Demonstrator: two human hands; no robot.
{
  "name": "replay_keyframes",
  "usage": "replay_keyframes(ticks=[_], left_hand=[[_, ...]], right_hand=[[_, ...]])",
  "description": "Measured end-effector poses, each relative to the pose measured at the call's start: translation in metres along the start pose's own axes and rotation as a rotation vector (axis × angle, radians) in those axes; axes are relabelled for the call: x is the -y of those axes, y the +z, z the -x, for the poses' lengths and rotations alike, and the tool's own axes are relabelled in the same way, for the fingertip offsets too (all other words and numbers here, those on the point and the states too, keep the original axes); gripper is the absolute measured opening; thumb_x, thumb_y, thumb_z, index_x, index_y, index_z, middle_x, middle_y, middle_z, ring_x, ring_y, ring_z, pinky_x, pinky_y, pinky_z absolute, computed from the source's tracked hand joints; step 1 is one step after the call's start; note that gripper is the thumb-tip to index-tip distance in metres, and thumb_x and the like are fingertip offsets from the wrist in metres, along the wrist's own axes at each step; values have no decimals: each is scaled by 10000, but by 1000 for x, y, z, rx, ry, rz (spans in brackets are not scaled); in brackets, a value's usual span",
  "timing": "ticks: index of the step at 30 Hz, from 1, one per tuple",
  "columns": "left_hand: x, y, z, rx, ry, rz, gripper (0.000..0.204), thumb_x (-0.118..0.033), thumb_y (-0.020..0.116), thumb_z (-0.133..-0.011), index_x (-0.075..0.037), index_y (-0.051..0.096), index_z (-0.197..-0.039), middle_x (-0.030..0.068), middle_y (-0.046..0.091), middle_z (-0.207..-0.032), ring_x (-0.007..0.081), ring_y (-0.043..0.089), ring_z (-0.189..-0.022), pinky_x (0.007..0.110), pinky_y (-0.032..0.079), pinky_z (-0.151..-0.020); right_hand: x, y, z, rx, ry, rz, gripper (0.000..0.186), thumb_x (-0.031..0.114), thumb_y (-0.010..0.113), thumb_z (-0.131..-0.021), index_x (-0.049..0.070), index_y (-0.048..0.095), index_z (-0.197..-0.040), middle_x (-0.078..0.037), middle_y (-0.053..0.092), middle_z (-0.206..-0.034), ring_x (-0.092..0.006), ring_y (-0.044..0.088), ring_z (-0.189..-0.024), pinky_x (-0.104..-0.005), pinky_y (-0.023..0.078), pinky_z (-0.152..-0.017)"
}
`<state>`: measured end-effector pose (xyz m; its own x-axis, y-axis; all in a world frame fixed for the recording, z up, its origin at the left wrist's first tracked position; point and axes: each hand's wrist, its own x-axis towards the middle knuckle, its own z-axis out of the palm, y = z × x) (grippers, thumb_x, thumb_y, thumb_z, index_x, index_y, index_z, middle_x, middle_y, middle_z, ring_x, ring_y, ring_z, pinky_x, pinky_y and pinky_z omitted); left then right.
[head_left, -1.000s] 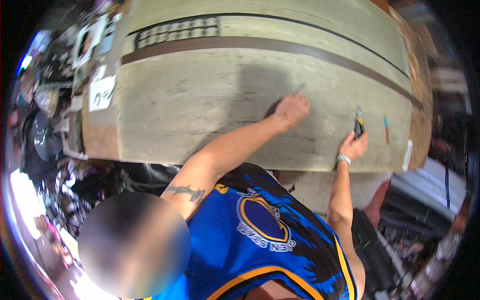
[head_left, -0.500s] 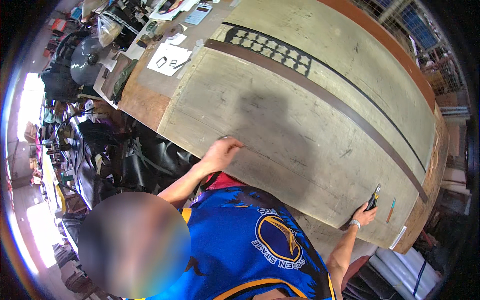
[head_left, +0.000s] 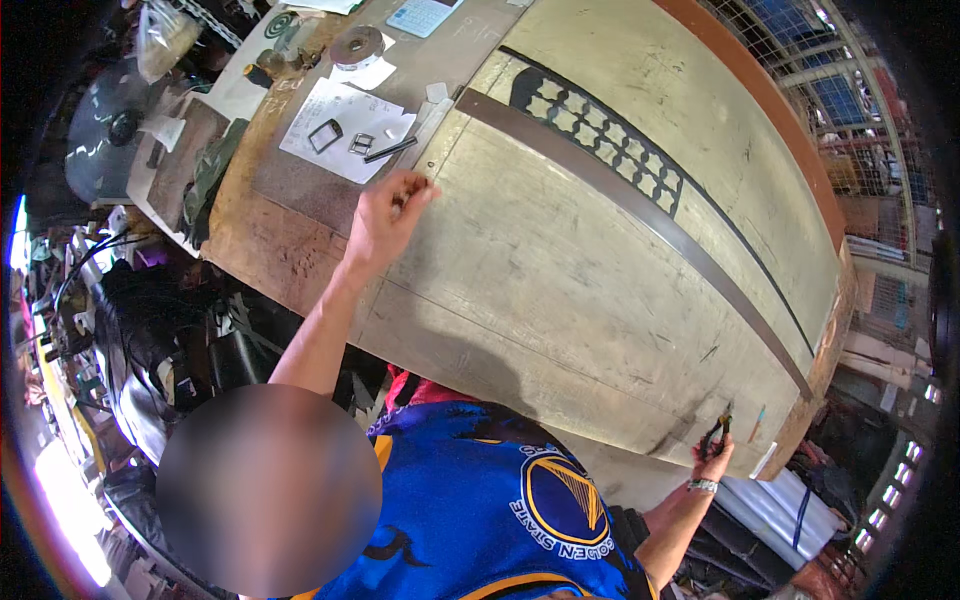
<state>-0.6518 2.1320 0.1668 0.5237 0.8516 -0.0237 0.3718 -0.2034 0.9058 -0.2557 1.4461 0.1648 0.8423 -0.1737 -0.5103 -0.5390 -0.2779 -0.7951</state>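
Observation:
My left hand [head_left: 390, 215] is raised at the board's left side, near a white paper [head_left: 325, 150] with two buckle-like metal frames [head_left: 362, 142] and a dark narrow bar [head_left: 390, 149] on it. Its fingers are curled together; what they hold, if anything, is unclear. My right hand [head_left: 712, 458] grips black-and-yellow pliers [head_left: 716, 430] low on the right of the pale, scuffed board [head_left: 540, 290]. Beside them lies a thin blue-and-orange tool [head_left: 758, 425]. A dark strip with a lattice of cut openings [head_left: 595, 135] and a long brown strip [head_left: 650, 220] lie across the board.
A tape roll [head_left: 357, 46], light-blue calculator [head_left: 420, 16] and clear fan-like disc [head_left: 100, 140] are at upper left. Black sheet material [head_left: 160, 350] piles below the table's left end. Wrapped rolls [head_left: 780, 520] lie at lower right, and wire mesh racks [head_left: 840, 90] stand behind.
My left hand has moved left and up toward the paper. My head view has turned, showing more of the table's left end. My right hand still holds the pliers near the right edge.

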Motion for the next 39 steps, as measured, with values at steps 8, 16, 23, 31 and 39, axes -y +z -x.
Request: replay_keyframes(ticks=[8,16,23,31,39], left_hand=[[54,12,-109,-134,134,277,127,-95,687,-935,-11,686,-1030,30,704,-846,67,566,-708,242,482,-662],[62,16,-119,-34,74,229,118,-94,664,-950,-19,673,-1040,46,717,-896,86,567,-706,254,483,-660],[53,1,-130,55,196,49,98,-50,606,-951,-31,627,-1044,93,712,-1082,205,655,-876,337,532,-745],[60,17,-118,94,341,-129,84,14,565,-937,1,560,-1020,177,613,-1355,343,576,-1212,421,460,-1021],[72,23,-120,69,345,-130,97,14,566,-943,-2,552,-1037,179,618,-1346,340,574,-1207,430,461,-1013]], right_hand=[[25,158,144,346,12,-31,419,537,580,-943,131,662,-999,-107,713,-916,-223,682,-771,-393,573,-684],[-2,282,226,366,-343,556,533,338,659,-941,-55,535,-1278,-150,641,-1118,-245,609,-1007,-380,479,-912],[-33,352,234,266,-826,1036,661,358,730,-871,-46,484,-1331,-250,523,-1236,-422,497,-1156,-513,405,-1010],[-36,391,224,216,-884,1106,750,384,605,-959,-37,322,-1513,-257,343,-1552,-433,352,-1403,-515,275,-1152],[-45,391,219,189,-946,1182,749,358,604,-947,-45,321,-1512,-235,319,-1582,-431,315,-1435,-539,250,-1163]])
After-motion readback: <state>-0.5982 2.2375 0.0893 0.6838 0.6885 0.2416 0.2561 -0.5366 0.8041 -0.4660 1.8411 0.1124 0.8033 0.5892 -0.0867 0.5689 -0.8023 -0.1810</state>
